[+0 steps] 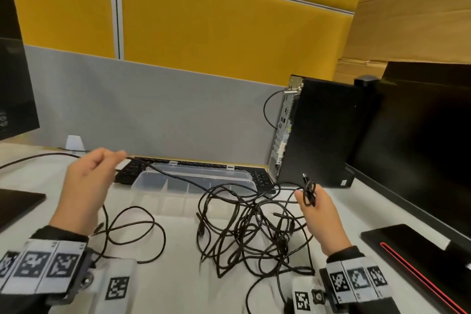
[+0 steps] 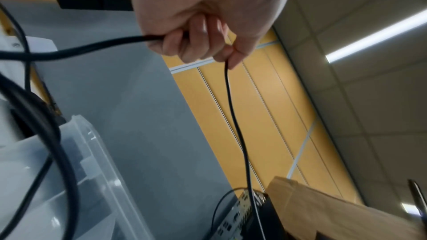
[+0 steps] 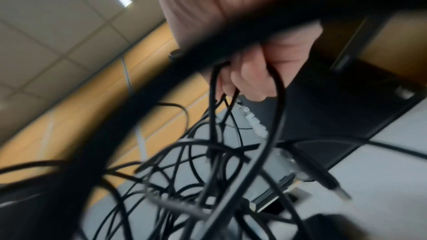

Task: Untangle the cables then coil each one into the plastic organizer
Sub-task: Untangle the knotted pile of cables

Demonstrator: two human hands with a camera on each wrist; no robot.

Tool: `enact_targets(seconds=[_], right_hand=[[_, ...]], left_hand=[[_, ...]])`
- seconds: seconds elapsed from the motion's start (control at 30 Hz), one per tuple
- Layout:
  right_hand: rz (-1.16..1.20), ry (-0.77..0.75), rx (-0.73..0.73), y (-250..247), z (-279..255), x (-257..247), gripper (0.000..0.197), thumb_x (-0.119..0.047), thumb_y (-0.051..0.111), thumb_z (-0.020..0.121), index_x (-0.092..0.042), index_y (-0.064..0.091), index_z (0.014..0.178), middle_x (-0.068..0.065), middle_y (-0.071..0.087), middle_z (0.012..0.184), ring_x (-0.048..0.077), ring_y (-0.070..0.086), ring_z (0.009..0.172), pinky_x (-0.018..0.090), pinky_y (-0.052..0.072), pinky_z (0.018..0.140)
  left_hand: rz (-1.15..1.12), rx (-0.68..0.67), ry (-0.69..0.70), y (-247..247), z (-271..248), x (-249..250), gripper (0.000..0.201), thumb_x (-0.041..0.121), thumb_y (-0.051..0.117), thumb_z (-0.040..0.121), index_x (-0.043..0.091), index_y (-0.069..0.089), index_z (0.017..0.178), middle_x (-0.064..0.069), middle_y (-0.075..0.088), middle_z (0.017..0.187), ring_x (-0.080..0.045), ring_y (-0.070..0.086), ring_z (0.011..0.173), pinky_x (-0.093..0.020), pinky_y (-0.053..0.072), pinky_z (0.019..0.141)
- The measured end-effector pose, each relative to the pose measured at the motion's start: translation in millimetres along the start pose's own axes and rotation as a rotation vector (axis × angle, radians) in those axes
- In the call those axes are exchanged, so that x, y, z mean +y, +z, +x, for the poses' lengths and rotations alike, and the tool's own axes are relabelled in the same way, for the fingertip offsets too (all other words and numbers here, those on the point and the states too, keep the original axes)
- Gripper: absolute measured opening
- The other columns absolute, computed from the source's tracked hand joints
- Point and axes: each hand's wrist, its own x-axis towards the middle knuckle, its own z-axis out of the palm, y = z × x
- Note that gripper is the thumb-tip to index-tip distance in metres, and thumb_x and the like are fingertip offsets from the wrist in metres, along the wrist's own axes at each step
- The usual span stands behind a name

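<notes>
A: How many of each?

B: Two hands, one organizer [image 1: 153, 181], one keyboard [image 1: 132, 169], one tower PC [image 1: 323, 132]. The cables [image 1: 244, 224] are black and knotted in one heap; I cannot count them. One more cable [image 1: 132, 227] lies in loose loops left of the heap.

A: Where does the heap sit?

B: On the white desk [image 1: 178, 288], just in front of the organizer, between the two wrists. The organizer is clear plastic with dividers, lid open, and rests partly on the keyboard by the grey partition [image 1: 153, 99].

A: Anything in the way?

B: The tower stands just right of the organizer, with a cable looping out of its back. A dark monitor [image 1: 420, 148] fills the right side, its stand base [image 1: 420, 257] near the right wrist. Another monitor [image 1: 15, 84] stands at the left edge. One strand crosses over the organizer's open top.

A: And the hands?

B: The left hand [image 1: 86, 181] is raised above the desk's left side, fingers [image 2: 175, 46] curled around a strand that runs taut from the fingertips over the organizer down to the heap; the rest trails off left. The right hand [image 1: 318, 214] is lifted at the heap's right edge, thumb up, gripping a small folded bunch of cable with a plug [image 1: 304, 176] poking above it. The right-wrist view is blurred, but shows fingers [image 3: 249, 81] closed over several strands.
</notes>
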Motion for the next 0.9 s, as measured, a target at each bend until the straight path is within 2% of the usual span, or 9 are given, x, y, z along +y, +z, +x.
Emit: enact_targets(seconds=[0.13, 0.23, 0.3, 0.47, 0.57, 0.63, 0.7, 0.8, 0.9], right_hand=[[-0.023, 0.053, 0.054, -15, 5, 12, 0.011, -0.017, 0.049, 0.096, -0.008, 0.051, 0.089, 0.003, 0.051, 0.073, 0.015, 0.046, 0.067, 0.025, 0.035, 0.057], [-0.049, 0.056, 0.057, -21, 6, 14, 0.010, -0.017, 0.048, 0.097, -0.008, 0.052, 0.092, 0.005, 0.053, 0.075, 0.013, 0.047, 0.067, 0.024, 0.035, 0.057], [-0.058, 0.046, 0.050, -20, 5, 10, 0.011, -0.017, 0.048, 0.097, -0.008, 0.049, 0.089, 0.004, 0.050, 0.071, 0.013, 0.044, 0.063, 0.025, 0.033, 0.054], [-0.054, 0.035, 0.020, -13, 2, 0, 0.015, -0.020, 0.046, 0.097, -0.011, 0.044, 0.086, 0.002, 0.044, 0.065, 0.013, 0.038, 0.057, 0.026, 0.031, 0.051], [-0.038, 0.001, 0.013, -10, -2, -6, 0.015, -0.020, 0.045, 0.097, -0.012, 0.043, 0.085, 0.000, 0.043, 0.066, 0.012, 0.038, 0.057, 0.026, 0.031, 0.052], [-0.031, -0.014, 0.020, -8, -5, -7, 0.014, -0.019, 0.045, 0.098, -0.010, 0.044, 0.088, 0.000, 0.044, 0.067, 0.011, 0.039, 0.059, 0.025, 0.032, 0.053], [-0.026, -0.010, 0.024, -7, -6, -5, 0.014, -0.019, 0.045, 0.097, -0.008, 0.046, 0.090, 0.001, 0.045, 0.068, 0.012, 0.040, 0.059, 0.025, 0.033, 0.054], [-0.010, 0.006, 0.026, -7, -4, -3, 0.017, -0.022, 0.046, 0.097, -0.006, 0.047, 0.091, 0.003, 0.044, 0.068, 0.013, 0.039, 0.060, 0.027, 0.035, 0.055], [0.010, -0.003, 0.016, -7, -4, -2, 0.017, -0.022, 0.047, 0.096, -0.007, 0.046, 0.088, 0.003, 0.043, 0.067, 0.013, 0.038, 0.059, 0.027, 0.034, 0.054]], left_hand=[[-0.150, 0.248, -0.202, -30, 25, -9, 0.025, 0.036, 0.054, 0.085, 0.026, 0.050, 0.062, 0.012, 0.033, 0.047, -0.005, 0.028, 0.046, -0.022, 0.020, 0.050], [-0.157, 0.297, -0.266, -42, 36, -20, 0.018, 0.040, 0.047, 0.086, 0.028, 0.056, 0.076, 0.014, 0.032, 0.041, 0.000, 0.028, 0.038, -0.019, 0.019, 0.048], [-0.096, 0.291, -0.247, -35, 31, -19, 0.016, 0.036, 0.047, 0.088, 0.025, 0.055, 0.079, 0.010, 0.035, 0.050, -0.005, 0.029, 0.048, -0.021, 0.022, 0.050], [0.450, -0.069, 0.026, 13, -2, -4, 0.026, 0.019, 0.050, 0.094, 0.010, 0.048, 0.069, -0.008, 0.048, 0.068, -0.026, 0.045, 0.068, -0.034, 0.034, 0.060], [0.873, -0.178, 0.243, 41, -18, 4, 0.014, 0.026, 0.046, 0.094, 0.014, 0.053, 0.090, -0.009, 0.057, 0.098, -0.030, 0.051, 0.098, -0.043, 0.040, 0.082], [0.963, -0.351, 0.272, 61, -29, 8, 0.038, 0.035, 0.049, 0.093, 0.019, 0.042, 0.127, -0.001, 0.046, 0.130, -0.021, 0.040, 0.123, -0.047, 0.029, 0.104], [1.023, -0.496, 0.319, 77, -39, 10, 0.068, 0.039, 0.054, 0.090, 0.024, 0.017, 0.144, 0.006, 0.026, 0.148, -0.014, 0.023, 0.137, -0.049, 0.013, 0.114], [1.200, -0.610, 0.407, 93, -40, 4, 0.084, 0.036, 0.059, 0.087, 0.034, 0.000, 0.146, 0.006, 0.008, 0.155, -0.016, 0.008, 0.143, -0.057, 0.002, 0.112], [1.444, -0.668, 0.516, 102, -39, -7, 0.070, 0.034, 0.058, 0.087, 0.038, 0.018, 0.143, 0.000, -0.003, 0.158, -0.028, -0.005, 0.145, -0.066, -0.006, 0.106]])
